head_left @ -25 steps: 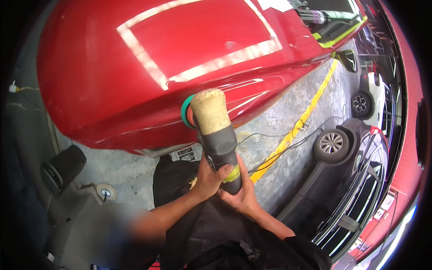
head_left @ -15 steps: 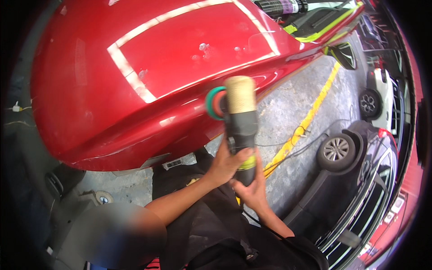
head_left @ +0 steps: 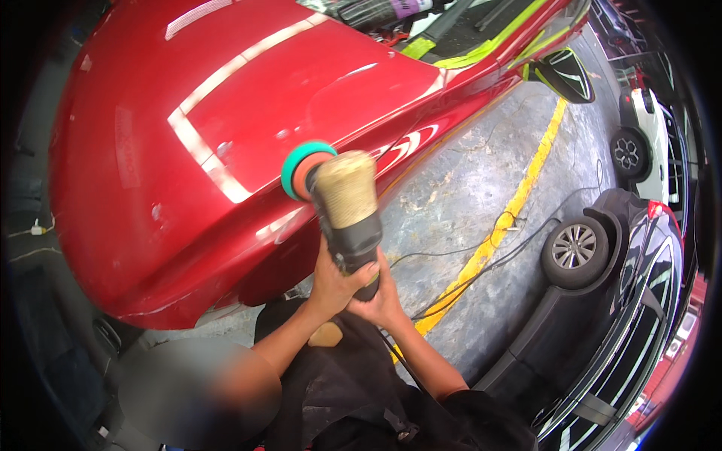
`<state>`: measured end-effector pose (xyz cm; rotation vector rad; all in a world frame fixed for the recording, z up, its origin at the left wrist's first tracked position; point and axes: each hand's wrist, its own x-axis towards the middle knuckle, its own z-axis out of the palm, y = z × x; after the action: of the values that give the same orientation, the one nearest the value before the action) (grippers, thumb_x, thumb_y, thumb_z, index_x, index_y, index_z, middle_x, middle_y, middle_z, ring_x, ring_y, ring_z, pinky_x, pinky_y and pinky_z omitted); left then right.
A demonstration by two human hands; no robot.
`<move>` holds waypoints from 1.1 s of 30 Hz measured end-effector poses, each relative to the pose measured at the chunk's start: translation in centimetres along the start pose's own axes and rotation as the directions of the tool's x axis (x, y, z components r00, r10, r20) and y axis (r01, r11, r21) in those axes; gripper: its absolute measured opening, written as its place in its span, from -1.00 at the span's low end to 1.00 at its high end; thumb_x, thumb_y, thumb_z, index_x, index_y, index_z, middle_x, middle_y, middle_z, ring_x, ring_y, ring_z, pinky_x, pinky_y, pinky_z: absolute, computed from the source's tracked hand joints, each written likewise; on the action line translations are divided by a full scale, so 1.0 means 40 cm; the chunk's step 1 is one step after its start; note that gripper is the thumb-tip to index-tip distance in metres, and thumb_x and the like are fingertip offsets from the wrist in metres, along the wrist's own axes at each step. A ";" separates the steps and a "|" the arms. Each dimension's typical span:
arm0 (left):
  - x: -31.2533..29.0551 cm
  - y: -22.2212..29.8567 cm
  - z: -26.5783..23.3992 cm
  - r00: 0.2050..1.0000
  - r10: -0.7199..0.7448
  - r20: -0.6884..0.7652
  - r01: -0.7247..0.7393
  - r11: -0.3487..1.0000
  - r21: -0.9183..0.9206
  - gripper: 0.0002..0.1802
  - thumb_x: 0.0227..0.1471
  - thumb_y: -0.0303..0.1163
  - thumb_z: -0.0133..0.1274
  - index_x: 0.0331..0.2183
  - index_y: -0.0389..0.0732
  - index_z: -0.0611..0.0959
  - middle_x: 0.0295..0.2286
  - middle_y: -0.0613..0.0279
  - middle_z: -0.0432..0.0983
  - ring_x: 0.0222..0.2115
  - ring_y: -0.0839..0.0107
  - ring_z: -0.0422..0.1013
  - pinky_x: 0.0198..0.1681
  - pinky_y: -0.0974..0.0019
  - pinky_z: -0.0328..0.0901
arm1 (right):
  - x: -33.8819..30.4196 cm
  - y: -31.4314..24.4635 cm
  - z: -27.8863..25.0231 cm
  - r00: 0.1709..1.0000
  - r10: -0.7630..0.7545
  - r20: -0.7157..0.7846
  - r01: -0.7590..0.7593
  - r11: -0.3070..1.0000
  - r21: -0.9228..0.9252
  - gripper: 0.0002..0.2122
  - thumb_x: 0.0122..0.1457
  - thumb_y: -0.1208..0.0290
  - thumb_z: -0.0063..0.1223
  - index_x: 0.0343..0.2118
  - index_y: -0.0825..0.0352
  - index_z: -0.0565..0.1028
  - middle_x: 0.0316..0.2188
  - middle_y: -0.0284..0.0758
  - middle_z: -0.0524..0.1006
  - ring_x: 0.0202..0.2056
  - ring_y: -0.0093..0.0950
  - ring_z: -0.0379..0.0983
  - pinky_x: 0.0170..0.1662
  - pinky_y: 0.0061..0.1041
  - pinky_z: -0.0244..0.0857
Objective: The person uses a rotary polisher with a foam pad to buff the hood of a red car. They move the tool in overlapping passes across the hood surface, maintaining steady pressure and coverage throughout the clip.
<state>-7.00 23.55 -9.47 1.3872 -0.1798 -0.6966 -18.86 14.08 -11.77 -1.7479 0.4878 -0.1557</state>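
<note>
A corded polisher point(head_left: 355, 237) with a tan-wrapped head is gripped between my two hands. My left hand point(head_left: 333, 284) wraps the near end of its dark body from the left. My right hand point(head_left: 382, 299) closes round the same end from the right. At the far left of the tool, a round pad point(head_left: 295, 167), teal with an orange backing, is turned on edge over the side of the red car panel point(head_left: 248, 113). Whether the pad touches the paint, I cannot tell. A few pale spots mark the glossy panel.
Yellow-green tape point(head_left: 481, 56) edges the windscreen, near a dark bottle point(head_left: 391, 9). The side mirror point(head_left: 564, 75) juts out to the right. A black cable point(head_left: 489, 261) crosses the yellow floor line point(head_left: 519, 203). A dark car point(head_left: 556, 331) stands at the right.
The polisher has shifted left in the picture and now leans left, its pad more over the red panel. Both hands moved along with it. The view has shifted too.
</note>
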 end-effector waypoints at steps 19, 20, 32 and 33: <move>0.177 -0.001 0.141 0.996 0.079 0.040 -0.087 0.965 0.249 -0.14 -0.11 -0.14 0.49 0.13 -0.28 0.43 -0.12 -0.10 0.64 -0.06 0.03 0.62 0.06 0.04 0.43 | 0.143 0.158 -0.076 0.976 -0.069 -0.208 0.066 0.998 -0.022 -0.10 0.07 0.25 0.44 0.38 0.46 0.13 0.29 -0.06 0.35 0.26 -0.21 0.35 0.34 -0.23 0.19; 0.155 -0.001 0.108 0.998 0.064 0.030 -0.069 0.967 0.246 -0.14 -0.10 -0.15 0.48 0.13 -0.28 0.43 -0.11 -0.09 0.64 -0.06 0.05 0.62 0.06 0.05 0.43 | 0.133 0.153 -0.052 0.982 -0.109 -0.153 0.099 0.993 -0.072 -0.15 0.07 0.32 0.43 0.36 0.43 0.15 0.23 -0.09 0.39 0.21 -0.21 0.39 0.29 -0.22 0.24; -0.134 -0.018 -0.117 0.986 0.028 -0.165 -0.047 0.992 -0.115 -0.35 0.01 -0.29 0.42 0.07 -0.27 0.50 -0.10 0.19 0.54 -0.11 0.41 0.51 0.04 0.24 0.43 | -0.049 0.006 0.123 0.988 -0.060 0.140 0.069 0.996 -0.055 0.07 -0.04 0.31 0.56 0.49 0.31 0.05 0.28 0.08 0.42 0.28 -0.05 0.43 0.29 -0.18 0.32; -0.134 -0.020 -0.097 0.991 0.001 -0.131 -0.021 0.989 -0.149 -0.33 0.01 -0.29 0.43 0.09 -0.27 0.49 -0.10 0.20 0.54 -0.10 0.42 0.50 0.04 0.24 0.42 | -0.060 0.000 0.110 0.987 -0.029 0.157 0.036 0.998 -0.045 0.07 -0.04 0.31 0.56 0.49 0.31 0.06 0.28 0.10 0.42 0.28 -0.04 0.43 0.29 -0.18 0.32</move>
<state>-9.52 29.71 -9.52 1.2811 -0.0310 -0.5958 -19.43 19.02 -12.44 -1.7994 0.3509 -0.0295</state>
